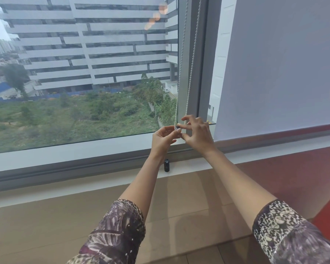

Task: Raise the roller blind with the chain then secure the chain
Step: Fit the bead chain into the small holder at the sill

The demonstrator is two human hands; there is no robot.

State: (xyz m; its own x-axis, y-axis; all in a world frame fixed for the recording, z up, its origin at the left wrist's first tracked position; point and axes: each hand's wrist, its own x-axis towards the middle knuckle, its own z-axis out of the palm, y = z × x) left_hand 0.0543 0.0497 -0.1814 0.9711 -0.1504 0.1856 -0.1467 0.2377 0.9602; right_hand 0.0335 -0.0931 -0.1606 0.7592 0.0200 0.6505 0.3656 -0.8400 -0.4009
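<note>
While both hands meet at the foot of the chain loop, the parts read as follows.
Chain: white beaded cord loop (191, 69), two strands hanging down the grey window mullion (193, 54), its lowest bend hidden between the hands near the bottom edge of the pane.
Left hand: left hand (163, 139), fingers curled, pinching the left strand at a small dark clip-like piece (177, 127); what that piece is cannot be told.
Right hand: right hand (196, 133), thumb and forefinger closed on the same spot, other fingers spread.
Blind: pale grey fabric roller blind (278, 63) over the right-hand pane, lowered almost to the sill; the left-hand pane is uncovered.
Sill item: small black cylinder (166, 165) at the sill's inner edge below the hands, perhaps the chain anchor.
Handling: likely light, limp, smooth-beaded; best pinched between beads, one strand only, and drawn straight down.
</note>
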